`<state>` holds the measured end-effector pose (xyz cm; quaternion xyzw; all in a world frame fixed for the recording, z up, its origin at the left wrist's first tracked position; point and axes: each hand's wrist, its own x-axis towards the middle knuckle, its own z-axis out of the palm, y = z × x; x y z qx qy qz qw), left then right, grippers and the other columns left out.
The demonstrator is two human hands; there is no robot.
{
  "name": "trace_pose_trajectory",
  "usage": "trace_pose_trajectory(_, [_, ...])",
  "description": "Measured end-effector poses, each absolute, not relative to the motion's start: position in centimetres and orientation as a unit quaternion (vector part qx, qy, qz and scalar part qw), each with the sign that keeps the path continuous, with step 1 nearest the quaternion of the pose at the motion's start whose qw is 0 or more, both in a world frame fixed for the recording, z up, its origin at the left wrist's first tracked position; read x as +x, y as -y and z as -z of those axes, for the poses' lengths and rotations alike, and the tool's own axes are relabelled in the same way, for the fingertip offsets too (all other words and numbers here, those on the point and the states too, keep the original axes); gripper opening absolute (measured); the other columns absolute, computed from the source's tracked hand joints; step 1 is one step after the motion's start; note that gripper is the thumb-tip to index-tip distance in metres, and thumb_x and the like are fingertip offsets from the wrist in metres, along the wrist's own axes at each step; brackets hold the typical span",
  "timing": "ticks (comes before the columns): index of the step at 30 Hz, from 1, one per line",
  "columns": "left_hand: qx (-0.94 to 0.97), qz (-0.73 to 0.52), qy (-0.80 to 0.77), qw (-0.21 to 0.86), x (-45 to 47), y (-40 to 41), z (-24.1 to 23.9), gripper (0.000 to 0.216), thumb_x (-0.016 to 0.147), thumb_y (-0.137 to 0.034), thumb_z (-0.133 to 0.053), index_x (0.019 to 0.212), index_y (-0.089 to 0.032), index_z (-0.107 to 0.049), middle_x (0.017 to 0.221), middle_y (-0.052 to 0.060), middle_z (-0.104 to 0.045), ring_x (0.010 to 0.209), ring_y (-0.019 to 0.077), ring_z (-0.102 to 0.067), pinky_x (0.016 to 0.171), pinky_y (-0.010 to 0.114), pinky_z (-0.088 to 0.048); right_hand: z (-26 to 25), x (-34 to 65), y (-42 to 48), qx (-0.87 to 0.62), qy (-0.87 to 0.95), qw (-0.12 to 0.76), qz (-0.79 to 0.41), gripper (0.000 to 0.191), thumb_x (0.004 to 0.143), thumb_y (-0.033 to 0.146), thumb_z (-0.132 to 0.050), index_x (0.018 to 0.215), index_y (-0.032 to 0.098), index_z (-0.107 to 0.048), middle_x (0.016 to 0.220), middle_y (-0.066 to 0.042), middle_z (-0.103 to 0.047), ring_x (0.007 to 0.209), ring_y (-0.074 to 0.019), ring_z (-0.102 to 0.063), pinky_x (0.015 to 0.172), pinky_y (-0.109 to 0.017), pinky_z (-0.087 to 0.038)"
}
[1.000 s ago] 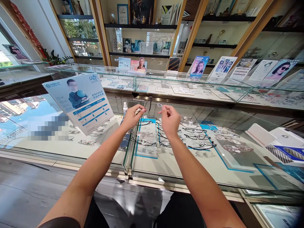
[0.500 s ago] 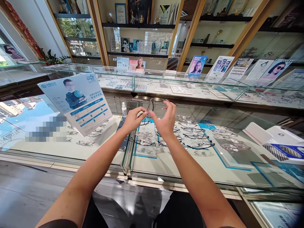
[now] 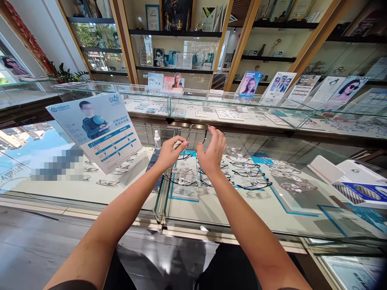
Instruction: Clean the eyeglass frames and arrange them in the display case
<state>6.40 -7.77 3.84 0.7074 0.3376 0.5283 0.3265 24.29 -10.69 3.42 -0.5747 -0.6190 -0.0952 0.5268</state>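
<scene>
Both hands are raised over the glass counter (image 3: pixel 211 217), near its far edge, working on one pair of thin dark glasses (image 3: pixel 196 139). The left hand (image 3: pixel 169 153) is closed, thumb and fingers pressed together around a small white cloth (image 3: pixel 177 143) (or a folded wipe; it is too small to tell) and against the glasses at their left end. The right hand (image 3: pixel 211 151) is half spread, palm turned toward the left hand, with its fingertips hooked on the right end of the frame. The glasses hang in the air between the two hands, above the rows of spare frames (image 3: pixel 242 173) lying inside the case.

The grip looks light on both sides. A judgement only: if the right fingertips slip off the thin arm, the frame could swing or drop onto the glass top, and hard rubbing with the cloth could bend it.

Half a second ago the right hand was close against the left, nearly touching it; now it has drawn a little to the right and opened more. A spray bottle (image 3: pixel 157 139) and a tilted poster (image 3: pixel 96 129) stand toward the left end of the counter, as before.
</scene>
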Motion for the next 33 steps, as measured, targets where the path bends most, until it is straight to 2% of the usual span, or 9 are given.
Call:
trace_pose_trajectory(4, [0.658, -0.581, -0.333, 0.344, 6.1, 7.2, -3.8, 0.036, 0.097, -0.057, -0.073, 0.097, -0.021, -0.073, 0.108, 0.01, -0.083, 0.105, 0.0244, -0.076, 0.099, 0.037, -0.056, -3.3, 24.3, 10.7, -0.59, 0.624, 0.5, 0.115, 0.067, 0.085, 0.011, -0.049, 0.15, 0.025, -0.054, 0.155, -0.017, -0.057, 0.146, -0.0376, -0.048, 0.116, -0.061, -0.04])
trace_pose_trajectory(10, [0.584, -0.653, -0.34, 0.342, 5.7, 6.7, -4.1, 0.043, 0.092, -0.063, -0.077, 0.097, -0.021, -0.073, 0.107, 0.01, -0.083, 0.106, 0.0254, -0.077, 0.102, 0.041, -0.058, -2.5, 24.1, 10.1, -0.608, 0.644, 0.453, 0.099, 0.058, 0.085, 0.012, -0.049, 0.141, 0.023, -0.059, 0.153, -0.018, -0.056, 0.145, -0.0381, -0.044, 0.116, -0.062, -0.036])
trace_pose_trajectory(15, [0.575, -0.668, -0.353, 0.315, 5.7, 6.9, -4.3, 0.046, 0.093, -0.067, -0.075, 0.098, -0.021, -0.071, 0.109, 0.01, -0.082, 0.109, 0.0261, -0.077, 0.105, 0.043, -0.057, -2.3, 24.1, 10.0, -0.622, 0.651, 0.428, 0.07, 0.051, 0.09, 0.017, -0.05, 0.139, 0.021, -0.062, 0.151, -0.02, -0.057, 0.143, -0.0394, -0.043, 0.117, -0.063, -0.035])
trace_pose_trajectory(19, [0.596, -0.657, -0.348, 0.303, 5.8, 7.1, -4.3, 0.044, 0.094, -0.064, -0.075, 0.097, -0.021, -0.073, 0.108, 0.011, -0.082, 0.108, 0.0261, -0.077, 0.099, 0.039, -0.058, -2.7, 24.0, 10.5, -0.617, 0.66, 0.423, 0.076, 0.043, 0.095, 0.02, -0.052, 0.135, 0.02, -0.065, 0.151, -0.02, -0.059, 0.145, -0.0394, -0.044, 0.118, -0.062, -0.034])
trace_pose_trajectory(21, [0.62, -0.642, -0.331, 0.308, 5.9, 7.2, -4.2, 0.04, 0.094, -0.061, -0.077, 0.096, -0.021, -0.075, 0.105, 0.009, -0.081, 0.104, 0.0248, -0.075, 0.095, 0.038, -0.057, -3.0, 23.8, 10.9, -0.575, 0.683, 0.441, 0.089, 0.039, 0.102, 0.029, -0.053, 0.138, 0.024, -0.065, 0.151, -0.016, -0.062, 0.145, -0.038, -0.045, 0.12, -0.06, -0.034])
trace_pose_trajectory(25, [0.662, -0.628, -0.284, 0.294, 6.3, 7.3, -3.9, 0.037, 0.093, -0.057, -0.08, 0.089, -0.021, -0.077, 0.103, 0.008, -0.078, 0.102, 0.023, -0.072, 0.096, 0.037, -0.056, -3.0, 23.2, 11.3, -0.471, 0.744, 0.471, 0.057, 0.044, 0.108, 0.049, -0.057, 0.144, 0.026, -0.064, 0.144, -0.014, -0.069, 0.136, -0.036, -0.054, 0.116, -0.056, -0.041])
trace_pose_trajectory(33, [0.692, -0.601, -0.27, 0.295, 5.8, 6.8, -4.1, 0.038, 0.089, -0.062, -0.085, 0.087, -0.024, -0.085, 0.117, 0.011, -0.075, 0.116, 0.0272, -0.07, 0.107, 0.045, -0.055, -2.4, 22.7, 11.0, -0.389, 0.75, 0.532, -0.052, 0.037, 0.109, 0.053, -0.059, 0.135, 0.028, -0.069, 0.13, -0.013, -0.076, 0.12, -0.0341, -0.067, 0.105, -0.054, -0.055])
